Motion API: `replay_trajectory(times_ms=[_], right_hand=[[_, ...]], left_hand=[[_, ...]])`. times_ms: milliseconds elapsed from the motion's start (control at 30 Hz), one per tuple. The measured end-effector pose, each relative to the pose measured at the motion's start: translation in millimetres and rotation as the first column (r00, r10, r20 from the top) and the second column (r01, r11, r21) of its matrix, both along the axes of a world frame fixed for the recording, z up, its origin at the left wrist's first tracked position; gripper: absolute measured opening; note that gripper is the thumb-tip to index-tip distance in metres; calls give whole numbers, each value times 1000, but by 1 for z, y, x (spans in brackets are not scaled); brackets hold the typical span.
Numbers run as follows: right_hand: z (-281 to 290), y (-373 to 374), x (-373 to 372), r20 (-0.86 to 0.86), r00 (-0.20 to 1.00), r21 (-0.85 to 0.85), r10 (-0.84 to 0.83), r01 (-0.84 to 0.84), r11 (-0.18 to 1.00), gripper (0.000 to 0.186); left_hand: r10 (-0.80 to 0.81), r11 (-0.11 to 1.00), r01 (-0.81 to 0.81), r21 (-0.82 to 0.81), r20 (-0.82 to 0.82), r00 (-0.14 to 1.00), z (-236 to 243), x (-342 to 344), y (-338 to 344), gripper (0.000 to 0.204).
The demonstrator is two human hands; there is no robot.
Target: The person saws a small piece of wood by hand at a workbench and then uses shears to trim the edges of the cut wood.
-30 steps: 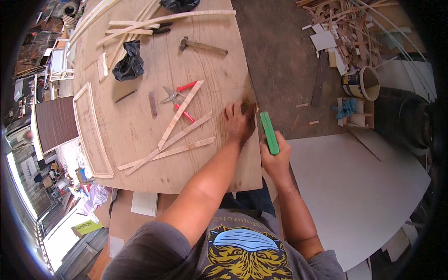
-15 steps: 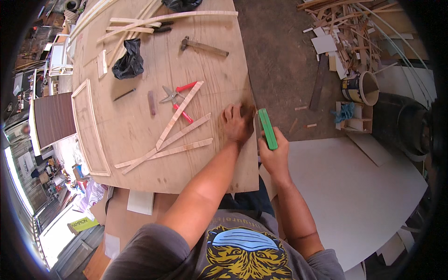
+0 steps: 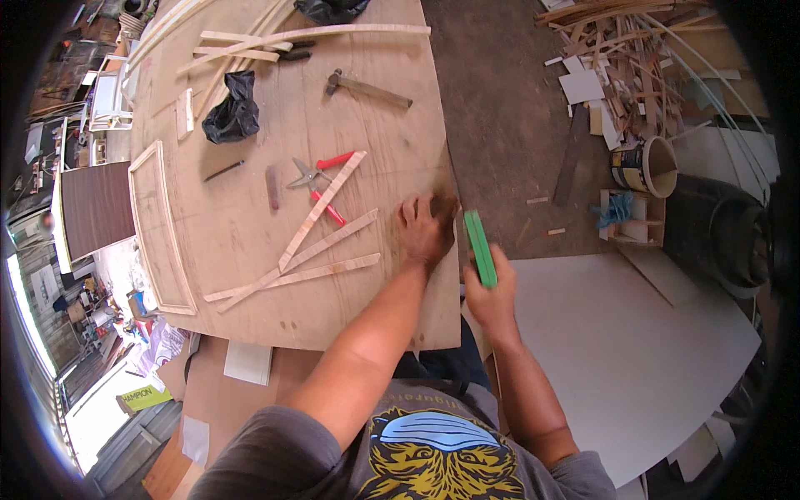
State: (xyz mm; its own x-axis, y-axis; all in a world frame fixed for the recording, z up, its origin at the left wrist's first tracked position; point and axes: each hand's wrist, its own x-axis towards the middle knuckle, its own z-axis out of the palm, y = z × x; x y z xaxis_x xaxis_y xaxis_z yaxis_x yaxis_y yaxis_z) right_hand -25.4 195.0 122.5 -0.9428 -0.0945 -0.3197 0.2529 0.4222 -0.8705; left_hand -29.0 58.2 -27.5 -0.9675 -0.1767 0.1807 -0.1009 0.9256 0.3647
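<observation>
At the right edge of the plywood worktop [image 3: 325,308], my left hand [image 3: 423,229] presses down with bent fingers on something dark and blurred that I cannot make out. My right hand [image 3: 492,283], just off that edge, is closed on a green-handled tool [image 3: 480,242], whose far end is hard to see beside my left fingers. Left of my left hand lie loose wooden strips [image 3: 325,208] in crossed angles, red-handled snips [image 3: 333,157] partly under one strip, a small wood piece [image 3: 272,187] and a thin dark tool [image 3: 223,169]. A hammer [image 3: 371,90] lies farther up.
Black plastic bags [image 3: 232,112], more strips [image 3: 333,33] and a moulded frame [image 3: 167,233] occupy the worktop. Off the right edge are a large pale sheet [image 3: 617,350], an offcut pile [image 3: 617,75], a bucket [image 3: 642,167], a wooden box [image 3: 633,217] and a black drum [image 3: 708,217].
My right hand and the green tool moved slightly forward, then back toward my body. My left hand stays at the edge, shifting very little. The loose items lie as before.
</observation>
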Motion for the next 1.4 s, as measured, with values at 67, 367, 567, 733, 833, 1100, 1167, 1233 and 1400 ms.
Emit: replay_trajectory(times_ms=[67,367,567,733,833,1100,1167,1233,1400], right_hand=[[-1,-4,-10,64,997,-16,-39,40,999,12],[-6,-7,-12,79,996,-28,-41,44,999,12],[-7,-5,-9,33,997,-55,-74,76,996,11],[-11,-3,0,35,998,-19,-55,56,998,8],[-3,-1,10,5,996,-66,-85,85,994,10],[1,-3,11,20,999,9,-36,36,999,14],[-4,-12,-4,41,998,0,-39,40,999,14],[-4,-11,-6,45,998,-17,-35,36,999,14],[-2,1,5,10,1000,-18,-16,16,1000,17]], left_hand=[[5,1000,-5,-23,37,999,5,0,0,37],[27,999,-28,31,4,1000,3,1,3,37],[14,1000,-13,-19,43,999,8,-1,5,31],[19,999,-20,25,37,999,5,0,2,31],[15,1000,-16,23,26,1000,5,-2,1,32],[16,1000,-16,-5,45,999,6,-2,1,35],[1,1000,-1,14,21,1000,11,-4,0,36],[13,1000,-13,14,14,1000,9,-4,-1,35],[0,1000,2,21,-67,998,-1,-5,0,29]])
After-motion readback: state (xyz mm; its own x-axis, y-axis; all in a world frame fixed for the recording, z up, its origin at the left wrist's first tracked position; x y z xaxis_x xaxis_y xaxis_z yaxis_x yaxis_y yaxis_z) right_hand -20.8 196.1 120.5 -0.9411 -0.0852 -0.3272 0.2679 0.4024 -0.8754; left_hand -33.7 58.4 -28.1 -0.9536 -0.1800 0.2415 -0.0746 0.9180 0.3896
